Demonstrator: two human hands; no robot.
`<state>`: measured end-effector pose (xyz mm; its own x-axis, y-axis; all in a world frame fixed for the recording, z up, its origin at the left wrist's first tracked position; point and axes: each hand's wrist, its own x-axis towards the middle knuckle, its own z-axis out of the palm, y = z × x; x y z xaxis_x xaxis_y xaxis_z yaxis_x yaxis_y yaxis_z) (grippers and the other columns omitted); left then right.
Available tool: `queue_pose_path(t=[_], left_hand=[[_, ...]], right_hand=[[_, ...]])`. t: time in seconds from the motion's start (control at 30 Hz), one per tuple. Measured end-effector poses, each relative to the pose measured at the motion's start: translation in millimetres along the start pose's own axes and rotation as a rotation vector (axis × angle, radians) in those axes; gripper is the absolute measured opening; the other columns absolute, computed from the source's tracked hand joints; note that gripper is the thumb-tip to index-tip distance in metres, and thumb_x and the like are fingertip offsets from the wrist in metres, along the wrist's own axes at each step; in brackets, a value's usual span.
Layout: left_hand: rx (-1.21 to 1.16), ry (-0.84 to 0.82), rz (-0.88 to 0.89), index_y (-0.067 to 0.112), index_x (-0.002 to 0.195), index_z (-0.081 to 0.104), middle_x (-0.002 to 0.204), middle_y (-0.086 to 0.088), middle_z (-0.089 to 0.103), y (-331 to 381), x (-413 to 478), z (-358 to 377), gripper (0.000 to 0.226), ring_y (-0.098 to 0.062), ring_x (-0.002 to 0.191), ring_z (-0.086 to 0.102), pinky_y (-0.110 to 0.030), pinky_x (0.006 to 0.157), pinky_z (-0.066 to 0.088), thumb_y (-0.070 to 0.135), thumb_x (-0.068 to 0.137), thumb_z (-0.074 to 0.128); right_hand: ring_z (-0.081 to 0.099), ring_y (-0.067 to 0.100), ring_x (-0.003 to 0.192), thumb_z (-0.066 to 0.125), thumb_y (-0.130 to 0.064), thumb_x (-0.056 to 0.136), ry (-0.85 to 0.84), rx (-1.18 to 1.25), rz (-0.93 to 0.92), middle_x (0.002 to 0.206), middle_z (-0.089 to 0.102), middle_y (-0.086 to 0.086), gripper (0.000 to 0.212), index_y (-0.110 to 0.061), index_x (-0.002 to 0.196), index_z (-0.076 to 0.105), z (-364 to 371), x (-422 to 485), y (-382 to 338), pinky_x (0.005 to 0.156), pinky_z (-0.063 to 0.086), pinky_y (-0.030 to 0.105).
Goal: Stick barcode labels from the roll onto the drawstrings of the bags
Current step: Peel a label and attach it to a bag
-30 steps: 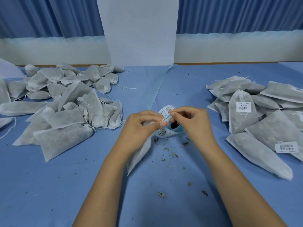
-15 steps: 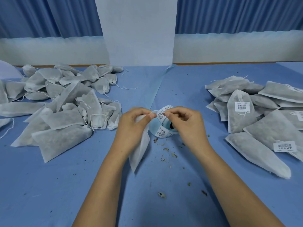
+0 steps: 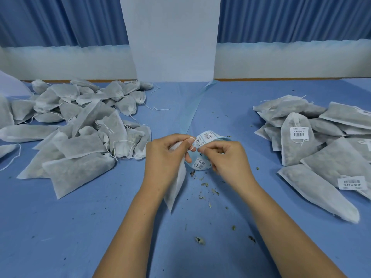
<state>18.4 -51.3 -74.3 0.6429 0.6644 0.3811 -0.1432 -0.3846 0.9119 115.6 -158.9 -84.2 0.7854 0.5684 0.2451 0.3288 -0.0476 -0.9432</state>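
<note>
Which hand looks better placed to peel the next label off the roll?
The right hand, probably: its fingertips sit right at the label roll, while the left hand grips the bag and its drawstring.

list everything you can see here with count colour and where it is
plain bags: a big pile, grey-white, table left
labelled bags: a pile, grey-white, table right
held bag: one, white, centre, hanging down
drawstring: one loop, white, at the held bag's top
label roll: one, white on pale blue, table centre
backing strip: one, pale blue, from the roll to the far edge
leaf crumbs: scattered, green-brown, table centre
table: one, blue
curtains: blue, behind
left hand: grips the held bag
right hand: pinches the drawstring
</note>
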Motion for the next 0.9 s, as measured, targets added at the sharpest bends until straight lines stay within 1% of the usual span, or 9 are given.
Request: queue_pose_path(t=[0.13,0.2,0.3,0.47,0.53,0.6,0.7,0.8,0.9], left_hand=[[0.040,-0.005,0.037,0.021,0.076,0.074,0.060,0.011,0.065,0.7,0.5,-1.4,0.015,-0.003,0.049,0.053,-0.008,0.060,0.042,0.013,0.087,0.070],[0.064,-0.013,0.056,0.020,0.073,0.071,0.062,0.016,0.062,1.4,1.2,-0.1,0.017,-0.002,0.048,0.053,-0.007,0.059,0.039,0.010,0.086,0.071],[0.077,-0.025,0.037,0.019,0.072,0.070,0.060,0.015,0.061,0.7,0.3,1.9,0.017,-0.004,0.047,0.052,-0.009,0.059,0.038,0.010,0.087,0.069],[0.058,-0.082,-0.024,0.023,0.072,0.071,0.049,0.002,0.057,-0.8,-0.4,2.7,0.019,-0.007,0.049,0.051,-0.015,0.057,0.041,0.014,0.088,0.066],[0.044,-0.093,-0.038,0.024,0.072,0.071,0.048,0.000,0.056,-0.7,-0.3,2.8,0.020,-0.007,0.050,0.050,-0.016,0.056,0.040,0.015,0.090,0.066],[0.026,-0.100,-0.049,0.022,0.073,0.072,0.050,-0.001,0.057,0.5,-0.5,3.2,0.020,-0.008,0.050,0.050,-0.015,0.057,0.040,0.015,0.090,0.066],[-0.033,-0.133,-0.117,0.016,0.071,0.072,0.056,0.001,0.060,2.9,-0.4,2.7,0.019,-0.007,0.050,0.049,-0.013,0.057,0.040,0.014,0.089,0.067],[-0.214,-0.249,-0.262,0.011,0.073,0.074,0.066,0.003,0.062,5.9,-2.4,1.6,0.019,-0.008,0.050,0.045,-0.012,0.055,0.040,0.013,0.089,0.064],[-0.303,-0.234,-0.366,0.017,0.070,0.076,0.065,0.001,0.060,7.7,-3.2,0.1,0.020,-0.009,0.050,0.044,-0.016,0.051,0.037,0.016,0.087,0.066]], right_hand=[[0.047,0.000,0.047,0.071,-0.016,0.082,-0.177,-0.063,-0.010,0.049,0.056,-0.015,0.021,-0.026,0.064,0.073,1.2,-2.6,1.9,0.050,0.034,0.009],[0.052,0.003,0.057,0.071,-0.017,0.083,-0.131,-0.125,-0.072,0.063,0.064,-0.012,0.020,-0.027,0.065,0.071,0.6,-2.3,3.5,0.057,0.039,0.015],[0.054,0.022,0.068,0.070,-0.020,0.084,-0.016,-0.042,-0.163,0.075,0.063,-0.001,0.012,-0.015,0.073,0.067,1.3,-3.0,-0.2,0.059,0.040,0.019],[0.055,0.039,0.073,0.068,-0.015,0.087,-0.034,0.054,-0.202,0.076,0.064,0.010,0.015,-0.008,0.073,0.066,5.1,-6.8,-5.1,0.064,0.045,0.038],[0.054,0.039,0.073,0.066,-0.014,0.088,-0.034,0.055,-0.209,0.077,0.063,0.013,0.016,-0.006,0.074,0.065,5.4,-7.3,-6.0,0.065,0.045,0.040],[0.053,0.031,0.069,0.065,-0.009,0.087,-0.020,0.035,-0.221,0.076,0.060,0.009,0.016,-0.006,0.072,0.062,4.8,-7.2,-6.0,0.062,0.043,0.036],[0.046,0.012,0.060,0.062,0.000,0.085,0.050,-0.049,-0.274,0.071,0.054,-0.008,0.022,-0.015,0.069,0.056,1.7,-5.0,-4.7,0.058,0.037,0.016],[0.045,0.014,0.061,0.064,-0.003,0.085,0.065,-0.193,-0.341,0.073,0.051,-0.012,0.020,-0.018,0.072,0.057,0.9,-2.5,-1.3,0.059,0.034,0.014],[0.048,0.007,0.066,0.068,-0.009,0.084,0.083,-0.235,-0.345,0.077,0.053,-0.015,0.010,-0.017,0.081,0.064,1.1,-2.7,0.7,0.063,0.034,0.012]])
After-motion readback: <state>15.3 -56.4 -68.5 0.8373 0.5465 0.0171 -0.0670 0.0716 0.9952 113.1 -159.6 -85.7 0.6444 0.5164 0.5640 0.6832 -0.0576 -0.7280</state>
